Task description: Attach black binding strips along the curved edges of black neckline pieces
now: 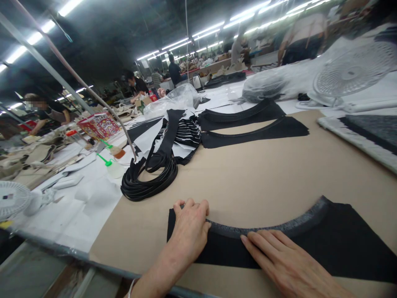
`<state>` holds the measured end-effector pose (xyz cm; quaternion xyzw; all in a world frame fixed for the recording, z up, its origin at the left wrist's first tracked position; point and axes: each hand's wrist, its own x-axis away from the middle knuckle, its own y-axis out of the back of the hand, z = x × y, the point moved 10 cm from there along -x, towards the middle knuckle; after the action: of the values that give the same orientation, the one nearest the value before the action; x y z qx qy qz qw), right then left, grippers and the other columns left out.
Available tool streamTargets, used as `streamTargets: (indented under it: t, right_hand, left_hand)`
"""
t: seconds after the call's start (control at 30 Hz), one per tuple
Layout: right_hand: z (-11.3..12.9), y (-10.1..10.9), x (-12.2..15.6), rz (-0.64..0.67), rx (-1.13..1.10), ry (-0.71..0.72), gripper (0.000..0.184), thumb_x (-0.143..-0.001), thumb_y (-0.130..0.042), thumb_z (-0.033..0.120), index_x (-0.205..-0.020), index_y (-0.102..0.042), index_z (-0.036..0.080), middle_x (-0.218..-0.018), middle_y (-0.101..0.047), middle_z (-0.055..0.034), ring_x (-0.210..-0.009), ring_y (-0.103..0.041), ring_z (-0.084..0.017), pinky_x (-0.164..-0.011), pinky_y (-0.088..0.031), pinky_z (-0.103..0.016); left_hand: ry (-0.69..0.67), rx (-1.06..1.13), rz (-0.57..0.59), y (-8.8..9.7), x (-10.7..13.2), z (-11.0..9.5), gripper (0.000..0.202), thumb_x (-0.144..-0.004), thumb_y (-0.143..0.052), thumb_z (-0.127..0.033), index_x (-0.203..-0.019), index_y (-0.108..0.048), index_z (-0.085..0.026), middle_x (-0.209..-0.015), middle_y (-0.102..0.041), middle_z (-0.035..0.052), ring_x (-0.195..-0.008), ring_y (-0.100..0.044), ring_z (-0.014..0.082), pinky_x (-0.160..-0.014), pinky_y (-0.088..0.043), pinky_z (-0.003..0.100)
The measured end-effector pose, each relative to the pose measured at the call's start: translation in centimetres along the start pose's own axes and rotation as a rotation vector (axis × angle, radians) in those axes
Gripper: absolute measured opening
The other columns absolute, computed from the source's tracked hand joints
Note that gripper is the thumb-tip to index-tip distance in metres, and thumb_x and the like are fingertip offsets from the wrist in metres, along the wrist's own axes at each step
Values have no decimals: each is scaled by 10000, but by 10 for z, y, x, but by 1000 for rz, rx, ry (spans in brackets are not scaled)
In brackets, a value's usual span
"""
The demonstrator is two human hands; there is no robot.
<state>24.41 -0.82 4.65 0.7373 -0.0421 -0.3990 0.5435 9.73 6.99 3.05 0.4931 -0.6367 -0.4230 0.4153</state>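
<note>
A black panel (347, 240) of fabric or leather with a curved upper edge lies on brown board at the front. Along its curve runs a greyish, fuzzy folded strip (297, 223). Curled fingers of my left hand (190, 225) grip the panel's edge near its left end; the fingertips are partly hidden. My right hand (276, 250) lies on the panel with fingers stretched out, their tips at the strip. Two similar black curved pieces (254, 132) rest farther back, beside a coil of black strips (149, 184).
Brown board (263, 178) covers the work surface. Glue bottles with green nozzles (113, 165) stand left of the coil. White fans (353, 74) stand at right and far left. A slab with dark sheets (372, 132) lies at right. Other people work in the background.
</note>
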Motion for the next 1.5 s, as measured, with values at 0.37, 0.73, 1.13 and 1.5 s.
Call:
streamTargets:
  t: [0.37, 0.73, 1.13, 1.5]
  right_hand:
    - [12, 4, -40, 82, -104, -29, 468, -676, -404, -4, -1070, -596, 158, -959, -674, -58, -843, -603, -185, -817, -511, -308]
    - [33, -13, -34, -63, -33, 58, 513, -745, -352, -16, -1189, -575, 113, -1178, -619, -84, -1100, -551, -197, -925, -506, -315]
    - [35, -28, -39, -3, -67, 83, 548, -755, -399, 43, -1248, -586, 192, -1103, -669, -84, -1016, -601, -235, -873, -542, -360]
    - [29, -2, -63, 33, -124, 86, 429, -750, -379, -13, -1001, -670, 177, -952, -691, -70, -840, -605, -206, -762, -548, -314]
  left_hand:
    - [-16, -57, -19, -1, 3, -4, 201, -743, -527, -75, -873, -481, -221, -838, -654, 0, -913, -525, 223, -916, -268, 479]
    - [136, -8, -61, 20, 7, 35, 131, -767, -572, -142, -858, -536, -229, -847, -639, -12, -927, -539, 208, -951, -233, 479]
    - [285, 170, 10, 18, 1, 88, 103, -728, -539, -169, -789, -611, -210, -681, -594, -59, -727, -569, 140, -832, -310, 352]
    - [317, 202, -10, 14, -4, 89, 118, -693, -549, -122, -738, -612, -211, -630, -575, -68, -691, -558, 133, -793, -316, 317]
